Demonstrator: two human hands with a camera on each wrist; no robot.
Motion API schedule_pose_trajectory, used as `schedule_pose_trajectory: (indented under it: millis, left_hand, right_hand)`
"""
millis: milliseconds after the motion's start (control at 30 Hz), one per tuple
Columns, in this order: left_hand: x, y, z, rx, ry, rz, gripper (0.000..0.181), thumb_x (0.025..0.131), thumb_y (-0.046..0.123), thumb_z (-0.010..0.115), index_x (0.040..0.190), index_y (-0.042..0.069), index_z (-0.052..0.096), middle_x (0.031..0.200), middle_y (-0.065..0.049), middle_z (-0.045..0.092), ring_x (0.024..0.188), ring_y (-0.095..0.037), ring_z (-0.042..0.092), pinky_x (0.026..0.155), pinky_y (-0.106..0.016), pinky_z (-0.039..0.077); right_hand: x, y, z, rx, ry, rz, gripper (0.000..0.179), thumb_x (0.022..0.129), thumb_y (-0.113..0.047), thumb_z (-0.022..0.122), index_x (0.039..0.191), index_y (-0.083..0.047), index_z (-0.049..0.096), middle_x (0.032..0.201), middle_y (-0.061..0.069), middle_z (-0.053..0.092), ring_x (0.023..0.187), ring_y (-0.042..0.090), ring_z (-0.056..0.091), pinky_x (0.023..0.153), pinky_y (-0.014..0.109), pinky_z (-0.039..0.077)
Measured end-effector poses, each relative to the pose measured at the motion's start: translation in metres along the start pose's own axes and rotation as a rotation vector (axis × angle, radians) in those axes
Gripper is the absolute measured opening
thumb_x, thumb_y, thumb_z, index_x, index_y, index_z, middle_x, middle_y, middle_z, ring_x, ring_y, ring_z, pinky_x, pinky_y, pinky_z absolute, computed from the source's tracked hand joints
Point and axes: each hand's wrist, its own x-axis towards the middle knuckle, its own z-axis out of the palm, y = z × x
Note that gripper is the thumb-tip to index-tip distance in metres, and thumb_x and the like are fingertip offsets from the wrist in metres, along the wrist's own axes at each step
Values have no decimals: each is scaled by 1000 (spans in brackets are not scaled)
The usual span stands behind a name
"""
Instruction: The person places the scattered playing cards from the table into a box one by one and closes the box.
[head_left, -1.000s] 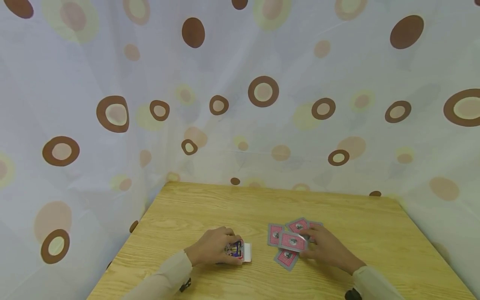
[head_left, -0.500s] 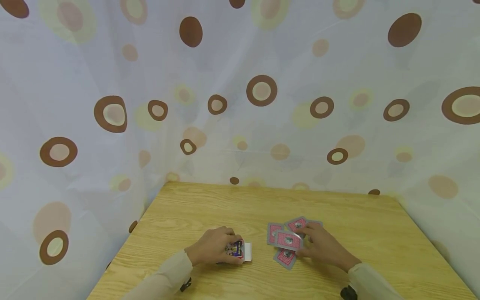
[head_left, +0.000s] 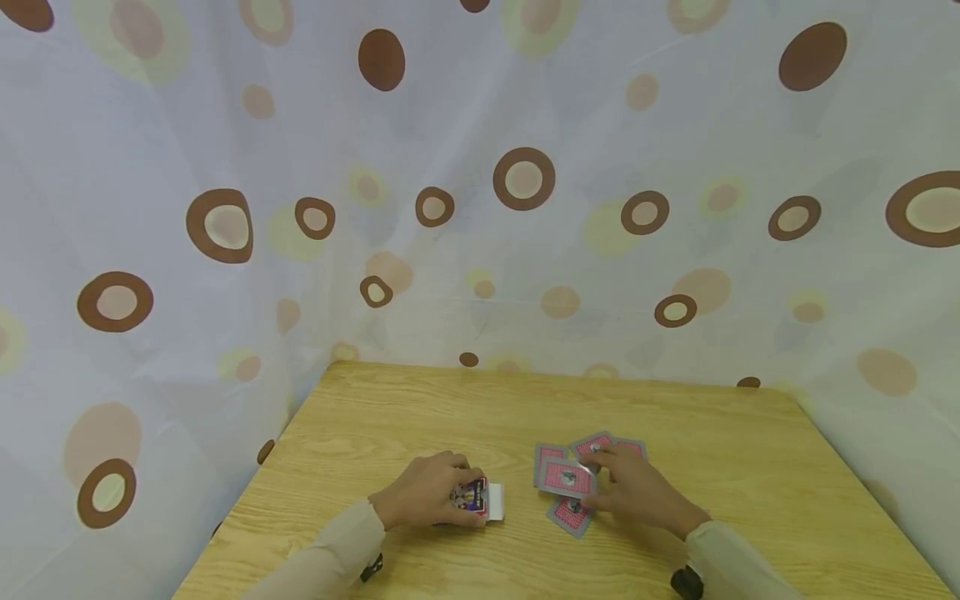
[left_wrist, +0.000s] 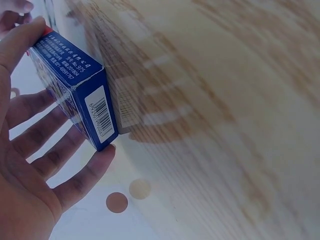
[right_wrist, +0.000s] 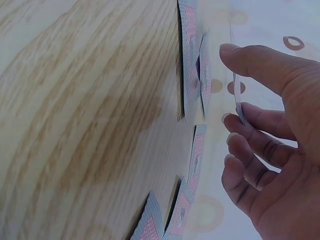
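Note:
My left hand (head_left: 423,492) grips a blue card box (head_left: 471,497) by its sides, thumb on one side and fingers on the other. A white flap (head_left: 496,502) sticks out of the box's right end. The left wrist view shows a barcode (left_wrist: 101,115) on the box's near end. My right hand (head_left: 637,492) pinches a playing card (head_left: 567,479) between thumb and fingers, its pink patterned back up. The right wrist view shows this card (right_wrist: 236,92) nearly edge-on, raised off the table. Under and around it lie several more face-down cards (head_left: 572,518), partly overlapped or hidden.
Both hands work over a light wooden table (head_left: 420,408). A pale curtain (head_left: 480,250) with brown and yellow circles hangs behind it and along both sides. In the right wrist view, several cards (right_wrist: 197,155) lie spread on the tabletop.
My right hand has moved a little to the left with the pinched card, over the cards on the table. The left hand and the box have stayed in place.

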Motion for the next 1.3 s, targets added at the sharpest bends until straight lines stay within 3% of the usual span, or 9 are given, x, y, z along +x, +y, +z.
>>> schedule_pose_trajectory:
  millis: [167, 567, 833, 1300]
  left_hand:
    - [-1, -1, 2, 7, 7, 3, 71, 76, 77, 52, 126, 27, 63, 108, 6, 62, 82, -3, 51, 59, -17, 43]
    - [2, -1, 4, 41, 23, 6, 72, 75, 78, 52, 124, 27, 64, 108, 6, 62, 84, -3, 52, 62, -18, 45]
    - [2, -3, 6, 37, 22, 21, 72, 77, 79, 50, 125, 27, 64, 108, 6, 62, 84, -4, 53, 61, -18, 45]
    - [2, -1, 4, 20, 12, 11, 72, 77, 77, 52, 125, 25, 64, 109, 6, 62, 83, -4, 52, 61, -17, 44]
  right_hand:
    - [2, -1, 3, -7, 13, -14, 65, 73, -47, 79, 123, -9, 63, 120, 2, 62, 101, 20, 55, 82, 41, 49]
    - [7, -10, 3, 1, -15, -32, 65, 75, -49, 76, 125, -9, 61, 117, 2, 58, 88, 13, 52, 72, 30, 47]
    - [8, -16, 4, -25, -5, -61, 66, 75, -48, 76, 124, -6, 61, 120, 6, 58, 101, 20, 56, 83, 39, 50]
    - [12, -22, 9, -21, 3, -72, 66, 75, -47, 77, 124, -6, 61, 117, 7, 59, 105, 24, 55, 85, 42, 50]
